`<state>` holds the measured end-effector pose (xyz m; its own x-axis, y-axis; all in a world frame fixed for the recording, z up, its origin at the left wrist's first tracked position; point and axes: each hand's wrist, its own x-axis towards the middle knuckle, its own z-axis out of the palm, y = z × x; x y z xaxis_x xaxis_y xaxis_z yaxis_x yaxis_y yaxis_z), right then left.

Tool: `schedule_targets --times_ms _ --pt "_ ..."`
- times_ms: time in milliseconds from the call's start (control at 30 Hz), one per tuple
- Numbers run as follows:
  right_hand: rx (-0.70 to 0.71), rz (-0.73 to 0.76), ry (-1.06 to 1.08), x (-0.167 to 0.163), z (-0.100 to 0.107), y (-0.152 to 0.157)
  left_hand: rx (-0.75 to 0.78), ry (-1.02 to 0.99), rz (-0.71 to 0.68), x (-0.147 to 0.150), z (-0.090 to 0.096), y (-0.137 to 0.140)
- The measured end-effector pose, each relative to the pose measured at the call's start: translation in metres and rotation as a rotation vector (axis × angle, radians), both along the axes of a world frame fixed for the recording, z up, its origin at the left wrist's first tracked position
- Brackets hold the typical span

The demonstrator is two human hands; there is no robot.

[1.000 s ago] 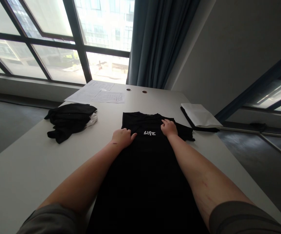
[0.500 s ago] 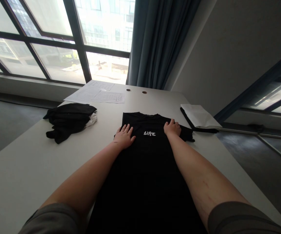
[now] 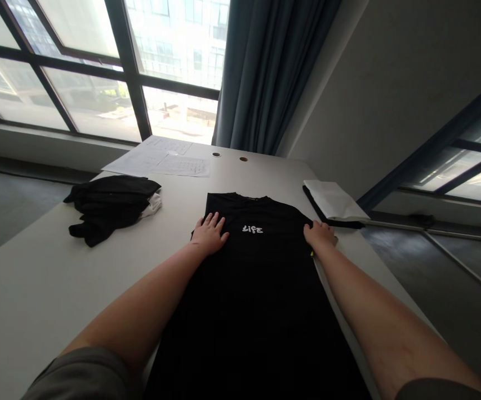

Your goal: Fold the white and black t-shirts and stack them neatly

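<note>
A black T-shirt (image 3: 252,278) with small white lettering on its chest lies spread out, its collar at the far end. My left hand (image 3: 209,235) rests flat on its left shoulder area, fingers spread and holding nothing. At the right sleeve, my right hand (image 3: 321,234) has its fingers curled down over the cloth; the fingertips and most of that sleeve are hidden under it. A tiny yellow spot shows at the shirt's side just below this hand. The shirt's lower part runs toward me between my forearms.
A crumpled heap of black clothing (image 3: 109,205) with a bit of white cloth lies on the white table (image 3: 111,278) at left. Written papers (image 3: 157,158) are at the far left. A folded white item (image 3: 335,200) on something black sits near the right edge.
My right hand has slid right, from the shirt's shoulder area out to the sleeve, which it now covers. My left hand stays on the shirt. The view has shifted slightly.
</note>
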<state>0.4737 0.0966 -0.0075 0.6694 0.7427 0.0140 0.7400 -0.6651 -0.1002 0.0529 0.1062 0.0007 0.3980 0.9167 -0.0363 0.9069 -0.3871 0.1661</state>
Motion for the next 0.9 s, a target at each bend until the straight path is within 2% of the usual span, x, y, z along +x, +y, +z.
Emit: schedule_targets --times_ms 100,200,367,567,633,733,833,900 --pt "0.016 -0.118 -0.076 0.013 0.001 -0.014 0.007 -0.004 -0.005 -0.001 -0.002 0.001" --pt "0.045 -0.182 -0.037 0.024 0.003 -0.019 0.011 -0.011 -0.009 -0.002 -0.003 0.002" --pt "0.091 -0.152 0.118 0.034 0.015 -0.011 0.014 -0.018 -0.014 -0.004 -0.004 0.004" --pt "0.189 -0.143 0.133 0.037 0.042 -0.001 0.027 -0.038 -0.021 -0.005 -0.005 0.005" --pt "0.202 -0.055 0.120 0.032 0.051 -0.001 0.022 -0.043 -0.025 -0.005 -0.005 0.006" --pt "0.116 0.219 0.043 0.013 0.064 -0.001 0.016 -0.053 -0.031 -0.005 -0.005 0.006" --pt "0.014 0.439 -0.064 -0.018 0.076 0.002 0.015 -0.061 -0.033 -0.005 -0.004 0.007" --pt "0.028 0.534 -0.112 -0.043 0.083 0.003 0.015 -0.061 -0.033 -0.005 -0.004 0.007"
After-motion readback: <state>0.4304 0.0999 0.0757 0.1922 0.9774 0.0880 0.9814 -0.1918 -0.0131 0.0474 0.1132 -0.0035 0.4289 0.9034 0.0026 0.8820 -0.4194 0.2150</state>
